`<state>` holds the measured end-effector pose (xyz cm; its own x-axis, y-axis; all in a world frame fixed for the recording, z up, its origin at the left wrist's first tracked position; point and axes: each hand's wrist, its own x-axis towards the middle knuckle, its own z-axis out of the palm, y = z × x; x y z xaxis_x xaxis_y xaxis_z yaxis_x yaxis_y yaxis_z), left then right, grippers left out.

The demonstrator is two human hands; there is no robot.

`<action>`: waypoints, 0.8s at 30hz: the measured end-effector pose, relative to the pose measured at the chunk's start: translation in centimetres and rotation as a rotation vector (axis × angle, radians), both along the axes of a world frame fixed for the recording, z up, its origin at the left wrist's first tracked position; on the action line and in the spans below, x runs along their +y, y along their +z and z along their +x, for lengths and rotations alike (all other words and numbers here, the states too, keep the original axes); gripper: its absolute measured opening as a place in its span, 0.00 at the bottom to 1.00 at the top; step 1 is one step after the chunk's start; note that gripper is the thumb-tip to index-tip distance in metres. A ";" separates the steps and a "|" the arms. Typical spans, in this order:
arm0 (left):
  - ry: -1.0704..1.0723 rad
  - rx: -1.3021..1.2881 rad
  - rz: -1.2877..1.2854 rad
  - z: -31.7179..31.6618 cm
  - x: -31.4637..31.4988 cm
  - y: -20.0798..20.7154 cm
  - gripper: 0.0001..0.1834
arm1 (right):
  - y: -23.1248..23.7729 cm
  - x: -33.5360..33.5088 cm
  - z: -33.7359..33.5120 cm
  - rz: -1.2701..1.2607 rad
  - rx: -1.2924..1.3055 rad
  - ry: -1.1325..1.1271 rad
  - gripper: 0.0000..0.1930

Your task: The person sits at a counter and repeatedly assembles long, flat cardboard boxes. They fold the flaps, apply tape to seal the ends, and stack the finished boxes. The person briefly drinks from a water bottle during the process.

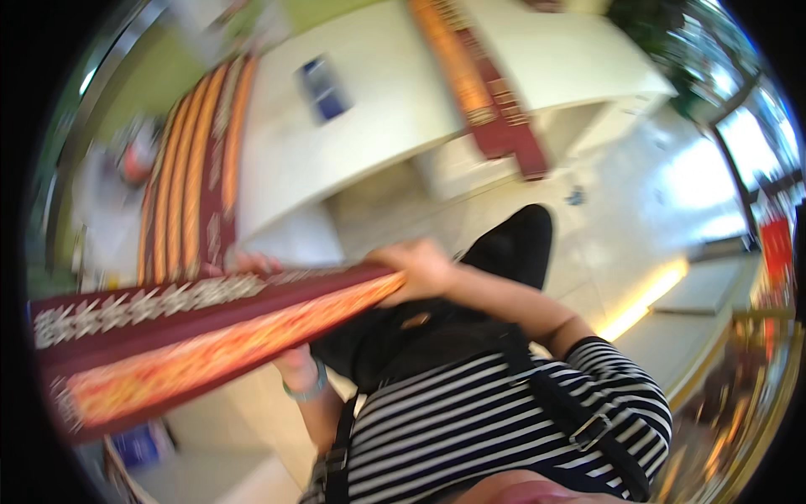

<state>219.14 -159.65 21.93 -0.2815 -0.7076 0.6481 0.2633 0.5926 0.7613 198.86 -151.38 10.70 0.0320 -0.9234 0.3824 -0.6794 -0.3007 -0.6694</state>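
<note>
A long maroon carton, with an orange food picture along its side and pale lettering on its other face, slants across my lower left. My right hand grips its narrower-looking right end, fingers wrapped over the edge. Beneath the carton is my left hand, largely hidden by it, with a band at the wrist. Blurred fingertips show over the carton's far edge, so the left hand appears to clasp it around the middle. Motion blurs the carton and both hands.
Several similar maroon-and-orange cartons lie side by side on the left of the white table. A blue-and-white packet lies near them. More long cartons jut past the table's near edge. A glass-and-gold case stands at right.
</note>
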 end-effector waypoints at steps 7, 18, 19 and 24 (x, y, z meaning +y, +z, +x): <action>-0.223 0.076 0.475 -1.5 -0.3 -14.7 0.33 | 0.0 -2.0 -1.1 -0.225 -0.021 -0.013 0.26; -0.225 0.103 0.146 7.1 -8.8 -9.0 0.23 | -10.2 -2.9 -5.9 0.066 0.120 -0.035 0.20; -0.238 0.151 0.174 7.0 -8.6 -8.1 0.24 | -12.5 -2.5 -7.0 0.149 0.142 -0.046 0.20; -0.083 0.228 0.289 2.6 -6.6 -8.5 0.17 | -14.8 -2.8 -6.5 -0.019 0.015 0.076 0.25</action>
<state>221.74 -166.30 13.39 -0.2173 -0.8513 0.4776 0.4832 0.3313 0.8104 192.37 -154.17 -4.11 0.1077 -0.9108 0.3985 -0.6640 -0.3643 -0.6531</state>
